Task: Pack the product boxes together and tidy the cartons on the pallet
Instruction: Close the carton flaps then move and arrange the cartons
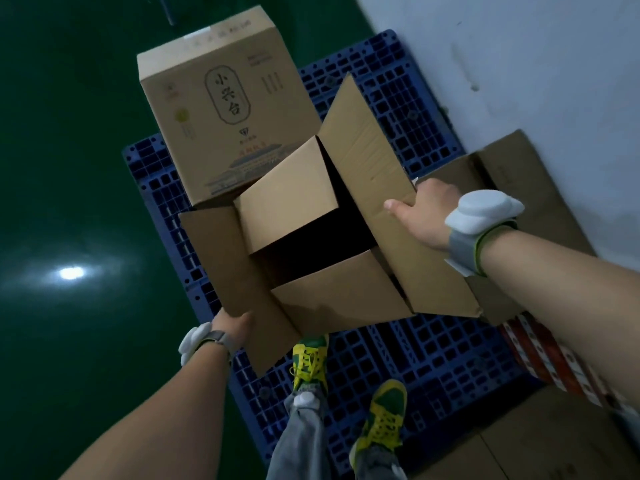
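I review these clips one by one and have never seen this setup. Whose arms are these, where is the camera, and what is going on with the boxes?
There is no robot. The one picture comes from a camera worn on a person's head, looking down at their arms and shoes. The left hand and right hand each grip an outer flap of an open carton, whose dark inside cannot be seen into. Both wrists carry white strapped devices. Behind it, a closed printed carton stands on the blue pallet. Flat cardboard lies to the right, by the wall.
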{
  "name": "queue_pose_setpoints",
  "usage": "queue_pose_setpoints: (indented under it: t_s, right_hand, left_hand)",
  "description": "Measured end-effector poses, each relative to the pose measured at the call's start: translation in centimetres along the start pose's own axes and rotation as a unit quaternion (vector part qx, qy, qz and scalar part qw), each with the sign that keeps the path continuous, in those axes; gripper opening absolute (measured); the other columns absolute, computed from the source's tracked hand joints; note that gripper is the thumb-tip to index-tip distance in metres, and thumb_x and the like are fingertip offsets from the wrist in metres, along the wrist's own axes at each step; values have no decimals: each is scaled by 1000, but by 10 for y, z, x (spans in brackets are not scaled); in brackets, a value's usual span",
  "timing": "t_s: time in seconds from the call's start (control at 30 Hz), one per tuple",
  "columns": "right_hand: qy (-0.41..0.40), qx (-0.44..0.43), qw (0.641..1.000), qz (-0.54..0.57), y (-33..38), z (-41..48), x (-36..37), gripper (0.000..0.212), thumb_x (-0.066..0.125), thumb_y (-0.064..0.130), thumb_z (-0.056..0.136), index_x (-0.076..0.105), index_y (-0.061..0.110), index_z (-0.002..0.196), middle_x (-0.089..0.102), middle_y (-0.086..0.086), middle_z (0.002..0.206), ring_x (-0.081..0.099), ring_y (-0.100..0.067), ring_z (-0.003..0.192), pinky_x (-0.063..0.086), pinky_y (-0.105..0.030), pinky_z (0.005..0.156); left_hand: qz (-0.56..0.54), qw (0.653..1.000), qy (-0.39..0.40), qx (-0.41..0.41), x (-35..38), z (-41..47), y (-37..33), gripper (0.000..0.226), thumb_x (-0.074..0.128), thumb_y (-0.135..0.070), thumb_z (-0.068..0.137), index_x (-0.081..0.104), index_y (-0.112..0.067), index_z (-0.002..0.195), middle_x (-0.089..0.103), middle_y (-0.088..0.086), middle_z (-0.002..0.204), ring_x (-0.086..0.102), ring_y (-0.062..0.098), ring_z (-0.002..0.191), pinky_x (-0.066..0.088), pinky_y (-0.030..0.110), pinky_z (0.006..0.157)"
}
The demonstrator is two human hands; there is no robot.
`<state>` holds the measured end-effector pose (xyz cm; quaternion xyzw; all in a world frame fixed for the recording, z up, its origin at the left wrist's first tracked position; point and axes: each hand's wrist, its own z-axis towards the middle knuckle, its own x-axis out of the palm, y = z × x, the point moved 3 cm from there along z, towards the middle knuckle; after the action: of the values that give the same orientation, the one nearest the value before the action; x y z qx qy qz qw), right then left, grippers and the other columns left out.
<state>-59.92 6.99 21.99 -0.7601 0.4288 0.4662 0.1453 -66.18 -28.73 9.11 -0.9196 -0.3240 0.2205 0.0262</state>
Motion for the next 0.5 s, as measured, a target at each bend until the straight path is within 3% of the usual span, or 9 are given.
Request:
queue_pose_setpoints:
  t_s: [0.1,0.17,0.23,0.3,0.4,0.47,0.5]
  right_hand:
    - [-9,-31,999,-40,19,-6,-1,41,52,45,92,47,11,70,49,-5,54,44,-19,43,31,-25,43]
    - [5,-48,997,-65,29,-13,8,35,49,33,92,55,11,66,40,-1,48,35,-16,38,30,-22,43]
    - [41,-39,995,-83,31,-22,23,21,51,26,87,52,15,70,38,0,56,27,-13,43,35,-29,53]
    - [87,-4,993,-81,16,-27,41,14,55,25,85,63,14,90,47,-5,73,29,-13,50,36,-33,65]
    - [144,84,984,-56,-30,-30,65,31,54,22,87,65,3,110,65,-17,108,55,-25,79,39,-33,71]
    - [143,136,980,-42,-60,-30,81,33,51,20,90,62,1,114,64,-20,114,60,-35,100,43,-36,77]
    - [137,146,979,-45,-67,-31,87,35,47,21,92,59,1,118,65,-19,108,61,-36,98,45,-37,78]
  left_hand:
    - [151,984,-66,70,3,-19,-13,35,48,-39,95,65,-12,109,69,13,100,65,33,85,56,44,80]
    - [238,955,-136,118,3,-42,-26,33,41,-46,93,61,-20,88,64,4,80,62,26,67,54,37,64]
    - [276,928,-183,168,9,-65,-36,34,37,-47,92,56,-21,80,55,-1,68,54,21,56,48,31,57]
    - [276,912,-209,219,14,-84,-43,35,33,-47,95,58,-24,87,56,-3,70,50,19,54,42,31,55]
    - [275,900,-187,281,30,-92,-48,33,30,-45,98,52,-32,119,55,-2,93,53,23,64,45,34,56]
    - [288,896,-147,304,50,-87,-52,49,33,-45,96,29,-30,143,48,2,107,54,25,70,45,34,54]
    - [290,898,-121,308,62,-84,-54,62,36,-48,94,14,-30,150,44,4,118,56,27,80,45,34,55]
